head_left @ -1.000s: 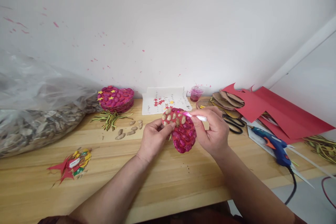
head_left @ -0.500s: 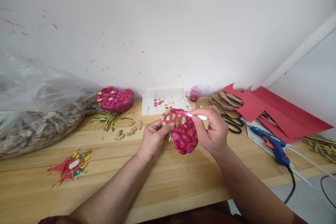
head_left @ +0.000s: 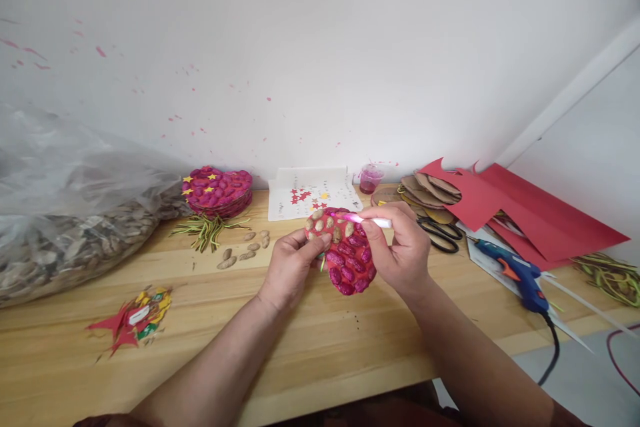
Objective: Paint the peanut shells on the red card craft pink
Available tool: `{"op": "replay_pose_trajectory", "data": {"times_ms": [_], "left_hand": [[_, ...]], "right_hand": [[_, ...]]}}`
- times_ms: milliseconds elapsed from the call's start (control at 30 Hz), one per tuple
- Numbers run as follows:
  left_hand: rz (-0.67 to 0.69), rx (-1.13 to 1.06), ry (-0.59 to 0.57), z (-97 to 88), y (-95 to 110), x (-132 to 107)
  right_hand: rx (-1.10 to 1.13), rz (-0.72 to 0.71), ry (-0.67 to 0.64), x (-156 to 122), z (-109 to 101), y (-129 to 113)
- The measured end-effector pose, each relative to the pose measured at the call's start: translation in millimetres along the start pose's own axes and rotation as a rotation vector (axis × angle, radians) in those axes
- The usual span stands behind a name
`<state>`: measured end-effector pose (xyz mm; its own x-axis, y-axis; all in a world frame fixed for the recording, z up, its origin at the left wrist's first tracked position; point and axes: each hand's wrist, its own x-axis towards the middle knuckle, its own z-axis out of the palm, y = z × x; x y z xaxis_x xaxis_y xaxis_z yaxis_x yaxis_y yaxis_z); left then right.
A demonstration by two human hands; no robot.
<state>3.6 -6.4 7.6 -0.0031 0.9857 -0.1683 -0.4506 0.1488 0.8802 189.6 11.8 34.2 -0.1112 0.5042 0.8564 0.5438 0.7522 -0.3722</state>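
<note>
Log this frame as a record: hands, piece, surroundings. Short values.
left_hand: left hand grips left edge of red peanut-covered piece
right_hand: right hand holds white-handled paintbrush, pink tip at piece's upper part
coating: lower peanuts magenta; several upper ones bare
behind: plastic cup; white paper with star cutouts
left_side: plastic bag of peanuts; stacked magenta peanut pieces; loose peanuts
right_side: black-handled scissors; blue glue gun; red paper
</note>
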Motion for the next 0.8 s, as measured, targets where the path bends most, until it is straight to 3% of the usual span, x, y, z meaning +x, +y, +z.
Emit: {"op": "replay_pose_trajectory", "data": {"times_ms": [800], "left_hand": [[-0.001, -0.03, 0.0, 0.7, -0.6, -1.9]], "right_hand": [[0.007, 0.038, 0.016, -0.7, -0.7, 2.3]]}}
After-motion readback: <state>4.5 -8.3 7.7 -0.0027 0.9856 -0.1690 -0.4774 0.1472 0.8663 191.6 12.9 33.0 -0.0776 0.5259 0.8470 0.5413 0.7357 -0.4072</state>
